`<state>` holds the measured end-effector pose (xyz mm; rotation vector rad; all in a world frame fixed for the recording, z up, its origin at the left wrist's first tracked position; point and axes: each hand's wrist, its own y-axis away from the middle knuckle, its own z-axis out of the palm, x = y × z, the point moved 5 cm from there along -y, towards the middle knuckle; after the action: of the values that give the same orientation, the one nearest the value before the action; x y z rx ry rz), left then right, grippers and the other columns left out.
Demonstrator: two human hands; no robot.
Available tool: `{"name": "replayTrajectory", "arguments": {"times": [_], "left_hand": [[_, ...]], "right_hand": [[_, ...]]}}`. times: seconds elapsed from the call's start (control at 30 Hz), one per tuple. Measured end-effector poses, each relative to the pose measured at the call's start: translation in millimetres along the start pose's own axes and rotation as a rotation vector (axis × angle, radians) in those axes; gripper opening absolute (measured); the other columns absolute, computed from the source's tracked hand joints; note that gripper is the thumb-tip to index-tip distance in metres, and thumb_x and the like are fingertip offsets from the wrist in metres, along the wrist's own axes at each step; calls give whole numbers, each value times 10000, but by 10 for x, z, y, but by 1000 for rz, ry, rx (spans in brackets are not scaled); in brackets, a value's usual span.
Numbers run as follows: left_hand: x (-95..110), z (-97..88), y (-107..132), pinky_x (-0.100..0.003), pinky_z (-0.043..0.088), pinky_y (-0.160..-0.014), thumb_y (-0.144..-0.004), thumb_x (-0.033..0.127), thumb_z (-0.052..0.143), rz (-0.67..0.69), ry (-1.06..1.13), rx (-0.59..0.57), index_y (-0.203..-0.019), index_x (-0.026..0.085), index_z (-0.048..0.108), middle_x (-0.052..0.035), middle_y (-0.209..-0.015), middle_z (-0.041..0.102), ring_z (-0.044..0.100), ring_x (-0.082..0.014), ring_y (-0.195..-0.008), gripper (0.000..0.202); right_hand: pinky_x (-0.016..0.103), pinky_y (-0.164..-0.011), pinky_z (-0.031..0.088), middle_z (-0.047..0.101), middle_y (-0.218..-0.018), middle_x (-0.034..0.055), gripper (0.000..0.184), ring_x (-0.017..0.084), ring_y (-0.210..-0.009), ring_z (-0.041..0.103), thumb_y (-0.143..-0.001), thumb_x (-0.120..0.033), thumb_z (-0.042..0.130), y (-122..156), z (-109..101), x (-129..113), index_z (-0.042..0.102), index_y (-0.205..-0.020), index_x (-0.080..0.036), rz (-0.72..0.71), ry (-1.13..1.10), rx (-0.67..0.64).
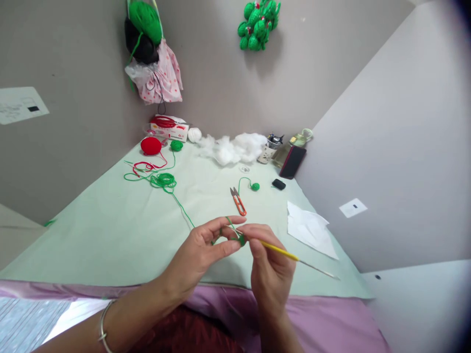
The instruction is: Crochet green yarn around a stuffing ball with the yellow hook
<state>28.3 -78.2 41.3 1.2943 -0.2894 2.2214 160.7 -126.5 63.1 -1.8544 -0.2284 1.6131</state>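
Note:
My right hand (271, 264) grips a crochet hook (281, 250) by its yellow handle, with the metal back end sticking out to the right. A small green crochet piece (241, 239) is pinched between the thumb and fingers of my left hand (206, 245), whose index finger is stretched out with green yarn looped around it. The hook's front end meets the piece and the yarn there; the exact stitch is too small to make out. From my left hand a green yarn strand (184, 211) runs back to a loose green coil (164, 181) on the table.
Orange-handled thread snips (238, 201) lie just beyond my hands, near a small green ball (255, 187). White stuffing (231, 148), a red yarn ball (151, 145) and a phone (293, 162) stand farther back. White paper (311, 229) lies at right; green crocheted pieces (259, 24) hang on the wall.

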Motion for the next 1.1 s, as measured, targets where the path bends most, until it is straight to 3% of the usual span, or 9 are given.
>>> {"name": "replayTrajectory", "arguments": {"times": [0.17, 0.23, 0.4, 0.47, 0.53, 0.63, 0.8, 0.97, 1.1], "left_hand": [[36, -45, -3, -291, 374, -908, -814, 324, 818, -29, 16, 19, -1142, 285, 797, 24, -824, 585, 523, -143, -874, 331], [60, -67, -4, -289, 372, -902, -828, 327, 806, 0, -13, 19, -1153, 291, 794, 23, -831, 570, 511, -143, -872, 327], [62, -80, 5, -274, 372, -875, -839, 332, 814, 75, -69, 65, -1228, 331, 752, 31, -860, 588, 517, -132, -875, 394], [30, -46, 7, -268, 385, -869, -829, 326, 828, 40, 11, 53, -1256, 329, 730, 36, -845, 607, 532, -122, -853, 438], [-14, -2, 1, -263, 403, -869, -814, 319, 841, -40, 138, 18, -1258, 297, 727, 28, -854, 635, 546, -113, -841, 459], [-45, 31, -14, -286, 421, -948, -813, 291, 839, -129, 275, -26, -1229, 229, 746, 4, -876, 657, 572, -119, -883, 432], [-21, 35, -13, -289, 405, -984, -828, 274, 818, -78, 222, -31, -1211, 221, 759, 12, -849, 638, 571, -121, -895, 391], [-13, 58, 21, -267, 417, -948, -840, 285, 814, -5, 103, -26, -1201, 285, 766, 15, -888, 659, 593, -127, -924, 364], [40, 25, 19, -256, 436, -921, -852, 301, 808, 69, 26, -16, -1195, 327, 766, 24, -904, 651, 609, -127, -933, 347]], "right_hand": [[276, -623, 546, 741, -896, 23, 220, 115, -637, 651, -1031, -250, 536, -38, -46, 42, 744, -958, -243, 149, -199, -12], [287, -623, 563, 749, -906, 27, 240, 121, -631, 670, -1047, -232, 489, -39, -77, 4, 719, -982, -238, 124, -148, -25], [338, -747, 604, 757, -1010, 63, 293, 184, -869, 727, -993, -95, 509, 84, -13, -178, 685, -1168, -252, -331, 364, -108], [344, -779, 612, 741, -1100, 82, 387, 209, -981, 725, -948, -52, 566, 166, 64, -211, 678, -1251, -267, -518, 563, -125], [347, -812, 609, 715, -1162, 87, 457, 219, -1039, 710, -918, -26, 604, 202, 104, -220, 686, -1283, -287, -585, 671, -109], [341, -785, 592, 711, -1076, 67, 390, 197, -954, 696, -946, -52, 572, 146, 37, -227, 717, -1226, -282, -441, 502, -31], [316, -671, 533, 685, -870, 15, 260, 147, -729, 622, -1015, -160, 512, 13, -55, -131, 745, -1025, -276, -75, -14, 50], [362, -882, 547, 743, -996, 36, 228, 196, -998, 678, -997, -164, 567, -3, 14, -84, 765, -1018, -275, -70, 51, -17], [334, -826, 559, 744, -960, 27, 239, 179, -929, 684, -995, -138, 558, 0, 1, -104, 757, -1008, -270, -77, 80, -32]]}}
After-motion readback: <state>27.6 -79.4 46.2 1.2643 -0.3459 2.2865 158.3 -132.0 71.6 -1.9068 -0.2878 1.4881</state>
